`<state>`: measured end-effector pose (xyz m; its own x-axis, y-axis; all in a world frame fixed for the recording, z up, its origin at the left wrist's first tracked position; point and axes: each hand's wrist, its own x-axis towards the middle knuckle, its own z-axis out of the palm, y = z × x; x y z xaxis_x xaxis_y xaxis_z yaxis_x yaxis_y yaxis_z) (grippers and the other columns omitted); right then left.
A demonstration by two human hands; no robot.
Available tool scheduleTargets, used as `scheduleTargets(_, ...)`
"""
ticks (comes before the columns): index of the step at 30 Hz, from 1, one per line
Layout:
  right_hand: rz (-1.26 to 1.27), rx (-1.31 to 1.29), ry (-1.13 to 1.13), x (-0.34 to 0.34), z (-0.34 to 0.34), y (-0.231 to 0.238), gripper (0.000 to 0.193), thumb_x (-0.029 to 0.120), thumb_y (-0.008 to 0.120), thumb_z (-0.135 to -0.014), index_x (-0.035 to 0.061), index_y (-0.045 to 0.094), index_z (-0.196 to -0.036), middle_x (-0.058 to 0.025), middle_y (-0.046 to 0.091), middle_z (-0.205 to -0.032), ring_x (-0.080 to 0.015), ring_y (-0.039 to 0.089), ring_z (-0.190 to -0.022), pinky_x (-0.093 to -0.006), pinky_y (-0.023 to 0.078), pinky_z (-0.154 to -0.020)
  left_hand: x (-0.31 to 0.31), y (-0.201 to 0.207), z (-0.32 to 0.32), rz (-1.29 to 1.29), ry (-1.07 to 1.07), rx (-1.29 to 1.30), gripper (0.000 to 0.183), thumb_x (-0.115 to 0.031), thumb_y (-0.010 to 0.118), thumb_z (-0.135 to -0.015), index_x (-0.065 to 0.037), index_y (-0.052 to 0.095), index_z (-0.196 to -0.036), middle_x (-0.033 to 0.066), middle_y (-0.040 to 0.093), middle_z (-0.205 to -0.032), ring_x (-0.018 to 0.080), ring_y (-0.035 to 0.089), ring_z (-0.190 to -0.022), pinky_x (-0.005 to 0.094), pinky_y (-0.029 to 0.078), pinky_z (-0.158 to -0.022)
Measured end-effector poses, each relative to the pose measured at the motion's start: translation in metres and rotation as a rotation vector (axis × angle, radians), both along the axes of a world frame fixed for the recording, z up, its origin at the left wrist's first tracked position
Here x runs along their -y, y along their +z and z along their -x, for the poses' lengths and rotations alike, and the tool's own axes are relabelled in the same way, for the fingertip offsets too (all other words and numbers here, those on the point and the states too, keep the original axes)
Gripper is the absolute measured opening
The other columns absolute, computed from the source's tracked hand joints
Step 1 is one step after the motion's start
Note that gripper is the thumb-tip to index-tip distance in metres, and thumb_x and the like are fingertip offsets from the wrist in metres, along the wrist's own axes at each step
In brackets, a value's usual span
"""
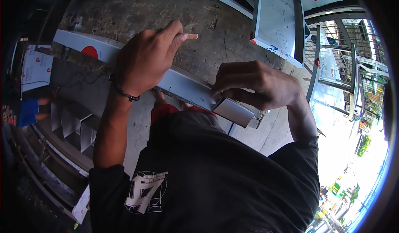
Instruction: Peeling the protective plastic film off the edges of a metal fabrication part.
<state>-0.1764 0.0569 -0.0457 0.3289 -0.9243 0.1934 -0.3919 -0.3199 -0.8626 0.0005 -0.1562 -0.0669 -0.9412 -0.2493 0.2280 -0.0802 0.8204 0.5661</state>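
A long white-faced metal channel lies along the near edge of the worktable, with a red round mark toward its left part. My left hand is closed above it. A short, flat brown strip pokes out between its thumb and forefinger. Over the channel's right end is my right hand, its fingers bent down and the tips close together at the surface. Whatever these fingertips pinch is too small or hidden to name. Just below them, a bare, shiny metal end piece shows.
The worn tabletop stretches beyond the channel. White sheet-metal trays with handwriting stand at the far right, near a metal rack. On the left, folded metal pieces lie near another person in blue shorts.
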Motion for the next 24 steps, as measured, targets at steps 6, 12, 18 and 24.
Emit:
scheduleTargets(6,0.047,-0.154,0.051,-0.004,-0.014,0.011,0.024,0.001,0.072,-0.094,-0.0038,0.068,-0.117,-0.0170,0.069,-0.106,-0.0337,0.073,-0.088,-0.0422,0.063,-0.081,0.000,0.002,-0.004,0.022,0.003,0.028,0.018,-0.024,0.061,-0.108,-0.006,0.058,-0.105,0.0192,0.068,-0.076,0.0442,0.068,-0.073,0.0534,0.047,-0.057)
scheduleTargets(12,0.189,-0.544,0.036,-0.006,-0.026,0.013,0.024,0.007,0.075,-0.090,-0.0021,0.068,-0.111,-0.0133,0.065,-0.100,-0.0278,0.073,-0.088,-0.0362,0.063,-0.074,-0.003,-0.001,-0.007,0.011,-0.009,-0.006,0.020,-0.024,0.060,-0.109,-0.005,0.059,-0.103,0.0185,0.062,-0.071,0.0411,0.063,-0.064,0.0493,0.043,-0.055)
scheduleTargets(18,0.254,-0.638,0.055,0.003,-0.028,0.006,0.022,0.009,0.074,-0.088,-0.0025,0.065,-0.105,-0.0129,0.065,-0.101,-0.0265,0.069,-0.080,-0.0367,0.060,-0.069,-0.006,-0.005,-0.007,-0.004,-0.006,-0.010,0.020,-0.022,0.059,-0.110,-0.004,0.058,-0.102,0.0201,0.062,-0.071,0.0409,0.064,-0.063,0.0475,0.042,-0.056)
scheduleTargets(24,0.229,-0.544,0.024,0.014,-0.025,-0.003,0.019,0.008,0.072,-0.092,-0.0021,0.062,-0.105,-0.0136,0.064,-0.099,-0.0285,0.069,-0.085,-0.0402,0.060,-0.072,-0.005,-0.003,-0.008,-0.016,0.009,-0.012,0.019,-0.020,0.059,-0.110,-0.003,0.058,-0.102,0.0206,0.059,-0.070,0.0412,0.062,-0.063,0.0474,0.041,-0.056)
